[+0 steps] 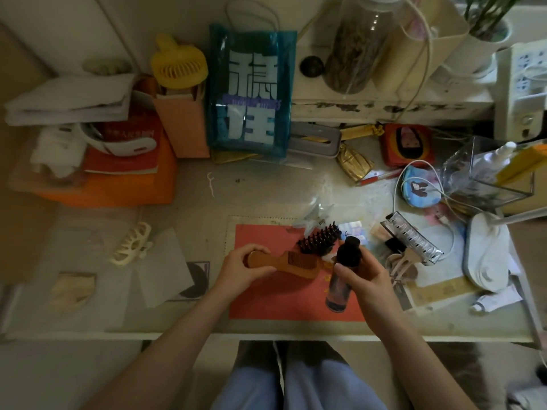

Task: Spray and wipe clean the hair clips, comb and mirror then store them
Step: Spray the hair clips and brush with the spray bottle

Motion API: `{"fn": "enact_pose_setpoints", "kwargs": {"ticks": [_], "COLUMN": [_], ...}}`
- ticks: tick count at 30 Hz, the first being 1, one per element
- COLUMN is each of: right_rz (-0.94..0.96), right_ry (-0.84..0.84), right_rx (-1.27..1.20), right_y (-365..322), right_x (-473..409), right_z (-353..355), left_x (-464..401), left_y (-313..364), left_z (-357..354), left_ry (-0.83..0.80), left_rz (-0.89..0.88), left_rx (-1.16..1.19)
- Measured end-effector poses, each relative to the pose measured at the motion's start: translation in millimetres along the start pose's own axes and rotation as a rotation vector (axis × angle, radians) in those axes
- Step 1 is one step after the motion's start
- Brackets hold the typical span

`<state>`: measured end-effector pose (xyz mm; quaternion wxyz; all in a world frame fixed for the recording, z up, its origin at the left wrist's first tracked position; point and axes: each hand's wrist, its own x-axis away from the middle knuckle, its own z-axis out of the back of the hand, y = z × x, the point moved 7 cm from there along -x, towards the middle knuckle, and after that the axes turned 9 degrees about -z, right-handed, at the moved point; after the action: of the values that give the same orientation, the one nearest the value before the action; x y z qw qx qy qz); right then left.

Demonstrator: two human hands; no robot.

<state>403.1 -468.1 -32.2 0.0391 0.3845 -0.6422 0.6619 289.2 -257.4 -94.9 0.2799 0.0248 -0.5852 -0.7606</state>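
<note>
You hold the wooden comb [291,264] by its handle in your left hand [247,269]. Your right hand [362,281] grips the spray bottle [343,272] just beside it. This looks like the spraying step: next, aim at the comb's teeth and press.

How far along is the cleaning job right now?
Nothing looks stored yet. In hand: the left hand holds the brown wooden comb; the right hand grips the dark spray bottle. Left: the cream claw clip and black claw clip lie on the desk.
</note>
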Motion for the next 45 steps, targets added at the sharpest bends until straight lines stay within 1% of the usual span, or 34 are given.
{"fn": "enact_pose_setpoints", "kwargs": {"ticks": [5, 9, 11, 14, 21, 24, 29, 33, 36, 39, 43, 45], "right_rz": [0.079, 0.212, 0.29, 0.42, 0.665, 0.698, 0.764, 0.815, 0.917, 1.082, 1.306, 1.377], "right_ry": [-0.054, -0.098, -0.123, -0.153, -0.247, -0.281, -0.28, -0.285, -0.241, -0.201, -0.037, 0.037], "right_rx": [0.013, 0.093, 0.123, 0.192, 0.184, 0.16, 0.159, 0.097, 0.091, 0.151, 0.313, 0.371], "right_y": [-36, -81, -106, -146, -236, -263, -299, -325, -350, -374, -399, -408], "right_x": [14, 24, 27, 30, 47, 55, 68, 79, 94, 110, 131, 140], "right_z": [-17, -39, -52, -74, -119, -131, -142, -145, -144, -143, -138, -136], "left_x": [10, 12, 13, 14, 24, 35, 55, 66, 72, 76, 76, 75], "left_y": [47, 99, 130, 179, 284, 318, 363, 392, 414, 432, 448, 454], "left_z": [34, 73, 91, 120, 177, 194, 212, 216, 218, 218, 219, 220], "left_ry": [0.137, 0.253, 0.288, 0.345, 0.507, 0.528, 0.563, 0.545, 0.536, 0.529, 0.55, 0.552], "left_rz": [0.05, -0.002, -0.083, -0.225, -0.505, -0.581, -0.71, -0.791, -0.862, -0.921, -0.95, -0.959], "left_rx": [0.174, 0.303, 0.369, 0.386, 0.427, 0.411, 0.411, 0.438, 0.417, 0.388, 0.393, 0.387]}}
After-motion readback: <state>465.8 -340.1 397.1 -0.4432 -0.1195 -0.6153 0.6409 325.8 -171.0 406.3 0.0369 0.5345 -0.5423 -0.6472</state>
